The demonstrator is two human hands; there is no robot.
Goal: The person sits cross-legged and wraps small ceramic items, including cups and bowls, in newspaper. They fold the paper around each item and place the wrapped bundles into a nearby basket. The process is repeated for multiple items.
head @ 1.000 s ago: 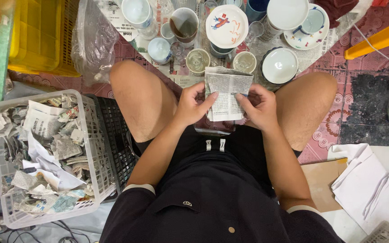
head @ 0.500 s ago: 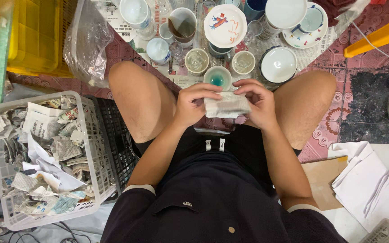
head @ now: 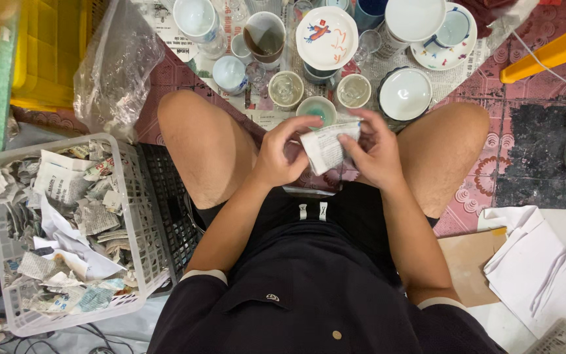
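Note:
I sit on the floor with knees apart. My left hand (head: 283, 154) and my right hand (head: 375, 154) together grip a small bundle wrapped in newspaper (head: 327, 145), held between my knees. Whatever is inside the paper is hidden. Just beyond the bundle stands a small teal-lined cup (head: 316, 108), with two small pale cups (head: 286, 87) (head: 354, 90) on either side of it.
Several bowls, cups and plates stand on newspaper ahead, among them a white bowl (head: 405, 94) and a plate with a red figure (head: 327, 28). A white basket of crumpled newspaper (head: 132, 196) is on the left, a clear plastic bag (head: 116, 65) behind it, white paper sheets (head: 538, 269) on the right.
The flat newspaper sheet held open a second ago has been folded down into a small tight bundle. Both hands have closed in around it, uncovering the teal-lined cup behind.

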